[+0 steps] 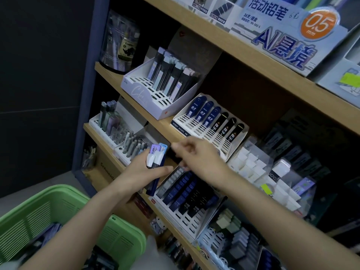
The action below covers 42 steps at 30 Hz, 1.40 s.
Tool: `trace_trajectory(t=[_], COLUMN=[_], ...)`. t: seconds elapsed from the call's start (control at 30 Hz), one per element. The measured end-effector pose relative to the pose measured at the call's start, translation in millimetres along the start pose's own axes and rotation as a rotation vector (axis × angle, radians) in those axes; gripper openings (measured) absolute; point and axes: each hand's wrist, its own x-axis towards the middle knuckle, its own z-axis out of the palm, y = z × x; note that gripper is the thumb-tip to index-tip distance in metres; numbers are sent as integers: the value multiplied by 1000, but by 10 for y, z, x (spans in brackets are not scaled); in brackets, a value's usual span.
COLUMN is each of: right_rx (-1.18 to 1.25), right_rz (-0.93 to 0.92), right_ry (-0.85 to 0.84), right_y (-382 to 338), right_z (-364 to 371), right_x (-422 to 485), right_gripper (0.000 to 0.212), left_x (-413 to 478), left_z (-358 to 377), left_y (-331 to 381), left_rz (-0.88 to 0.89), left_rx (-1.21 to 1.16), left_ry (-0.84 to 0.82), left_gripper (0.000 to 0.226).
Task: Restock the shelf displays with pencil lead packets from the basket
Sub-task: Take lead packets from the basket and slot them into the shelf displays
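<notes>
Left hand grasps several lead packets; right hand has a blurred grip, I cannot tell, above the HB 0.5 packets at the shelf edge

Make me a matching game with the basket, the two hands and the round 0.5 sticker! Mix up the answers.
1 basket
2 left hand
3 right hand
4 round 0.5 sticker

A orange
B holds a bunch of packets
C green
D reaches to the HB display

Pairs: 1-C, 2-B, 3-D, 4-A
</notes>
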Motion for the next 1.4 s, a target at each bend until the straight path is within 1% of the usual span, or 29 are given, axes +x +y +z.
trace_trajectory(t=[0.03, 0.1, 0.2, 0.3, 0.37, 0.43, 0.5, 0.6, 0.67, 0.8, 0.97, 1.07, 1.13, 1.17, 1.23, 1.3, 1.4], right_rx=[33, 20, 21, 81, 104, 185, 334, 494, 568, 646, 690, 696, 702, 701, 685, 659, 632], right_rz=[29, 38, 66, 103, 114, 141, 174, 182, 187, 169, 145, 132, 119, 109, 83, 55, 47], right_ry=[-35, -28, -13, -32, -26, -29, -51, -57, -58, -55, 7, 29, 62, 87, 159, 247, 388], right_y=[-30, -59, -99, -111, -107, -104, -121, -162, -191, -237, -222, -169, -131, -115, -79, -38, 50], right_z=[96, 229, 287, 282, 273, 252, 229, 196, 175, 129, 63, -25, -97, -135, -218, -323, -595], right_x=[-25, -27, -1, 17, 22, 9, -25, -102, -157, -274, -469, -590, -677, -726, -833, -945, -1106], right_gripper=[30, 32, 25, 21, 23, 21, 17, 15, 18, 18, 7, 9, 8, 7, 5, 6, 8], left_x=[-11, -35, -94, -161, -205, -239, -270, -311, -342, -423, -546, -616, -645, -658, -683, -678, -643], left_z=[8, 12, -7, -22, -30, -40, -40, -33, -22, 45, 205, 345, 443, 498, 622, 727, 852], left_y=[10, 23, 59, 126, 158, 158, 153, 143, 141, 168, 257, 310, 347, 376, 448, 502, 570], left_rz=[19, 46, 85, 95, 92, 56, 2, -56, -71, -63, -27, -18, -46, -57, -60, -85, -169], left_rx=[3, 29, 46, -32, -99, -164, -225, -289, -326, -378, -427, -479, -516, -518, -501, -525, -577], left_ry=[-9, -16, -21, -40, -63, -68, -60, -25, -2, 45, 62, 56, 59, 58, 56, 67, 118], left_gripper=[34, 38, 34, 23, 25, 21, 21, 31, 41, 41, 40, 44, 42, 45, 51, 53, 46])
